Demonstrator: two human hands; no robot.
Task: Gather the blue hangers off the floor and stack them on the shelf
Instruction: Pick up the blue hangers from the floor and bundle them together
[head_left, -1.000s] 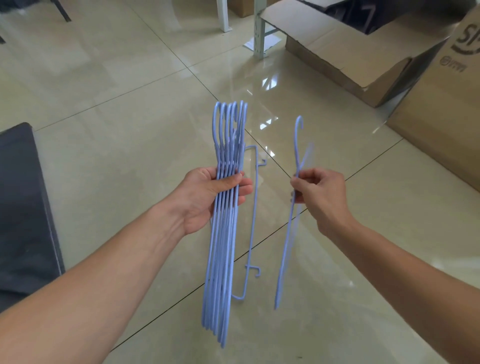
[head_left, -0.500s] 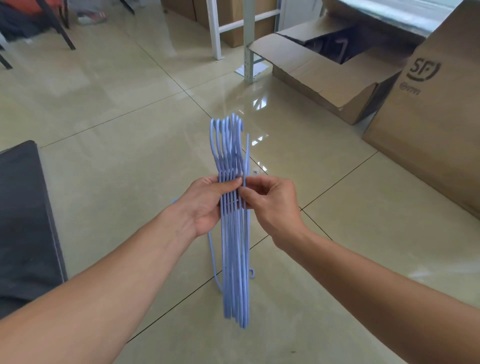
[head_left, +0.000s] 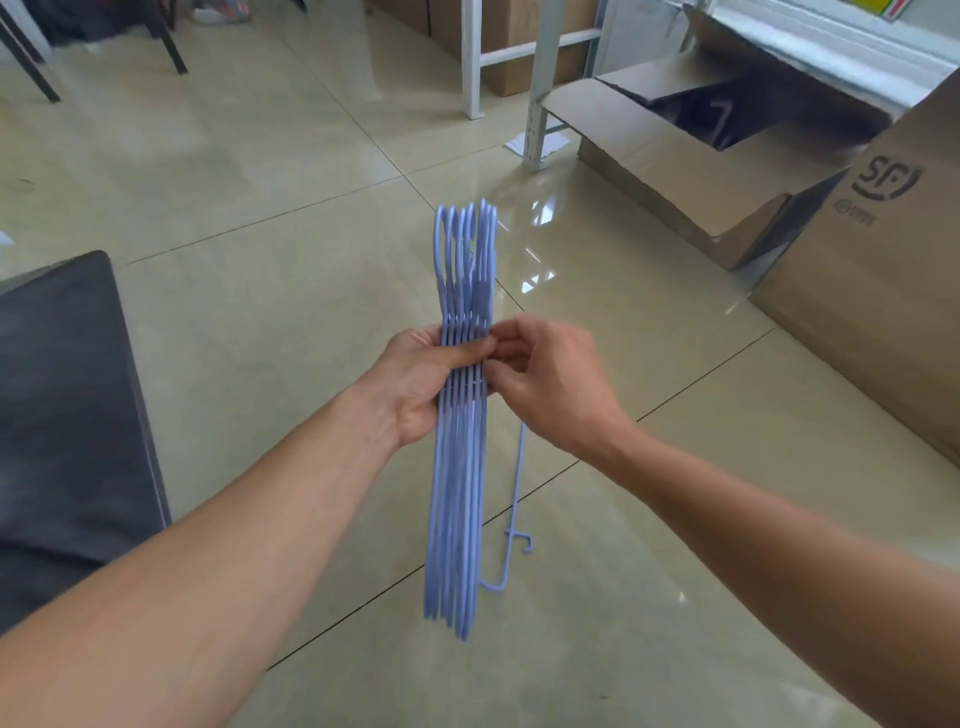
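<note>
Blue hangers (head_left: 460, 467), about seven by the hooks that can be counted at the top, are pressed edge-on into one flat bundle, held upright in mid-air above a glossy beige tiled floor (head_left: 260, 218). Two bare forearms reach in from the bottom of the view. At far left lies one dark grey padded object (head_left: 62, 415), partly out of view. The left hand (head_left: 415, 382) wraps the bundle at its neck, thumb lying across the front of the wires and fingers curled behind, a clenched grip on the hangers. Just right of it, touching the bundle's right edge at the same height, the right hand (head_left: 550, 379) pinches with thumb and bent fingers closed against the outermost wires. The hooks fan slightly above both hands; the long thin wire sides hang straight down below them and end in rounded corners. One hanger's lower bar (head_left: 514, 519) sticks out to the right of the bundle, with a small notch hook near its bottom; whether it sits fully aligned with the rest cannot be told. To the upper right stand white metal shelf legs (head_left: 537, 104), then one open cardboard box (head_left: 675, 171) lying on the floor, and one larger closed cardboard box (head_left: 878, 291) printed with a dark logo at the right edge
</note>
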